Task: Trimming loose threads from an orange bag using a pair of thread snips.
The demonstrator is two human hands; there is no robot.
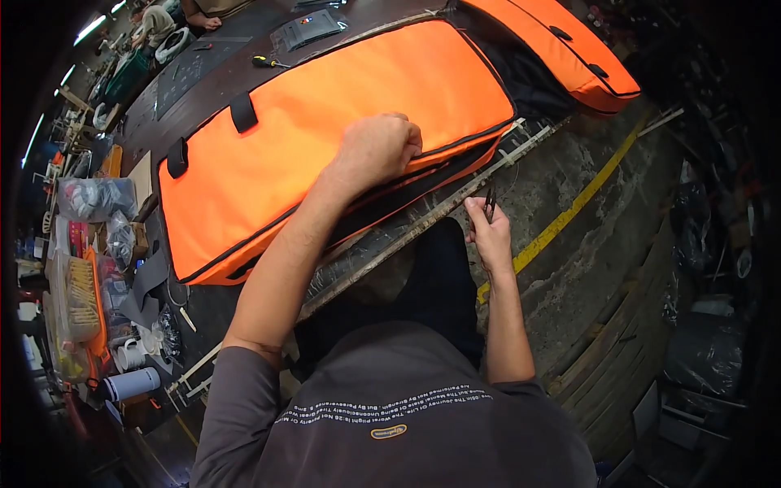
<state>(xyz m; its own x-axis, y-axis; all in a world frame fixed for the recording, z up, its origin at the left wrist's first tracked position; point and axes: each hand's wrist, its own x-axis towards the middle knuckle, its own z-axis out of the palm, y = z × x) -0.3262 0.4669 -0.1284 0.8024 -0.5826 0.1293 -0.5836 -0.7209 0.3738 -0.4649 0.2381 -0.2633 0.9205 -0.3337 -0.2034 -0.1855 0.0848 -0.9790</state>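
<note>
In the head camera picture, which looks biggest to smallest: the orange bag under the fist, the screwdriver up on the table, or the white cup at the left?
1. Orange bag, by far the largest.
2. White cup.
3. Screwdriver, though it lies farther off, so its rank against the cup is unsure.

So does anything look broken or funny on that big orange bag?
Nothing looks broken. The orange bag lies flat on the table, its long side gaping open under the left hand. The right hand holds a small dark tool.
</note>
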